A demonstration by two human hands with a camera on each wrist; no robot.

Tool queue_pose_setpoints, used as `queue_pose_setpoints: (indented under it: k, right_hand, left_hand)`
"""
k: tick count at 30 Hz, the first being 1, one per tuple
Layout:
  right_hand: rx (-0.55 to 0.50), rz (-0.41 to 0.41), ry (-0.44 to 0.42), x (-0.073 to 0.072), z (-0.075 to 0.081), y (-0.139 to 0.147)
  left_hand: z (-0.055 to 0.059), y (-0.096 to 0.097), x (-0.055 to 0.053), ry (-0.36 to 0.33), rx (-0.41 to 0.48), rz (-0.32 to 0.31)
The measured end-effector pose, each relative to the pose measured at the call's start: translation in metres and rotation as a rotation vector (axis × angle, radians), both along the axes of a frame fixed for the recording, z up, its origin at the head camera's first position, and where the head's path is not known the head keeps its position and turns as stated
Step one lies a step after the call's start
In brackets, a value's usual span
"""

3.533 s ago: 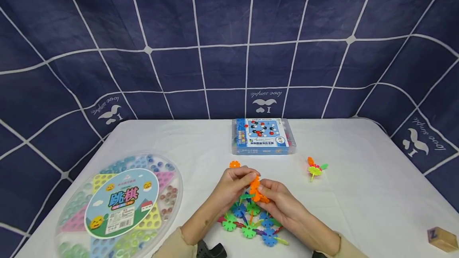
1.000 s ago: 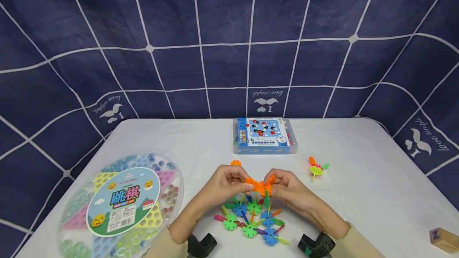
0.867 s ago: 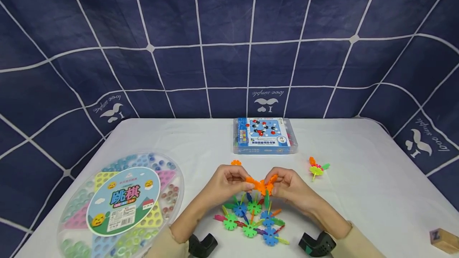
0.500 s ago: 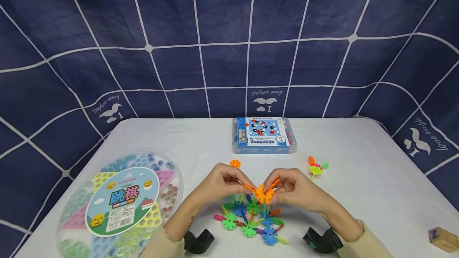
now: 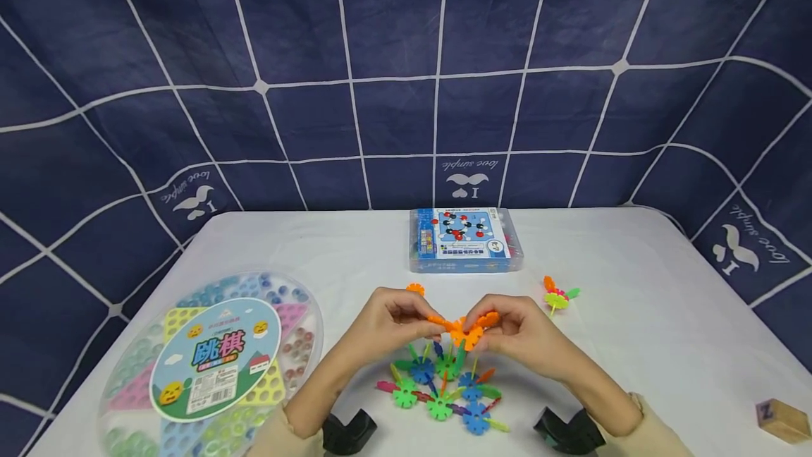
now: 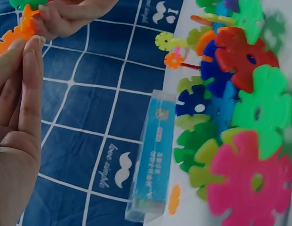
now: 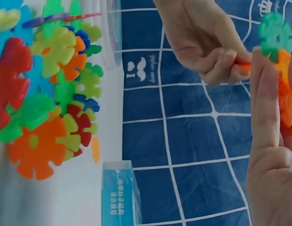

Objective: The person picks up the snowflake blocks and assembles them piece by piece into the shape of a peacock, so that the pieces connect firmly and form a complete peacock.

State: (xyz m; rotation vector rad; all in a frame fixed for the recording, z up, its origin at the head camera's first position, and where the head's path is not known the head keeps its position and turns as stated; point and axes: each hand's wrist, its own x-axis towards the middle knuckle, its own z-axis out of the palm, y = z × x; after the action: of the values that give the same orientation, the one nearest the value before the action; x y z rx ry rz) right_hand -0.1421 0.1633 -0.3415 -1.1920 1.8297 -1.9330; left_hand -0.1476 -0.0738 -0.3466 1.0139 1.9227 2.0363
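Over the middle of the table, my left hand (image 5: 388,324) and right hand (image 5: 521,336) hold a small cluster of orange snowflake discs (image 5: 467,336) between them. My left thumb and fingers pinch its left orange disc; my right thumb and fingers grip the right side. A green snowflake disc (image 7: 275,33) juts from the cluster, also visible at the top of the left wrist view. Fingertips hide part of the joints. Just below the hands lies a larger build of interlocked green, blue, red and yellow snowflake discs (image 5: 440,407), its pieces standing at various angles.
A round marble game board (image 5: 216,358) lies at left. At the back is a clear plastic box (image 5: 466,240) with a molecule picture. One loose orange disc (image 5: 415,288) sits behind my left hand. A small disc figure (image 5: 556,300) stands at right, a wooden block (image 5: 783,421) near the right edge.
Since the earliest frame, my hands have moved apart and the orange cluster has turned from upright to spread sideways. In the last half second, it has tilted, its green disc swinging left.
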Motion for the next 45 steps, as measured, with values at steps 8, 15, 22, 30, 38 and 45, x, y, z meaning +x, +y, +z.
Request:
queue_pose_setpoints:
  k: [8, 15, 22, 30, 38, 45]
  right_hand:
    - [-0.012, 0.03, -0.072, -0.002, -0.006, -0.001]
    - [-0.062, 0.144, -0.136, -0.006, -0.015, 0.0]
    - [-0.065, 0.205, -0.122, -0.012, -0.021, 0.0]
    - [-0.04, 0.148, -0.081, -0.017, -0.025, -0.002]
    - [0.098, -0.473, -0.03, -0.007, -0.02, -0.013]
    - [0.295, -0.476, 0.033, 0.005, -0.018, -0.02]
  left_hand:
    - [-0.003, 0.005, 0.0, 0.006, -0.044, 0.025]
    - [-0.003, 0.006, -0.002, -0.039, -0.033, -0.057]
    - [-0.001, 0.004, -0.004, 0.009, -0.065, -0.068]
    - [0.002, 0.001, -0.006, 0.086, -0.146, 0.026]
    - [-0.01, 0.003, -0.007, 0.143, -0.1, 0.266]
    - [-0.025, 0.01, -0.005, 0.417, -0.107, 0.423]
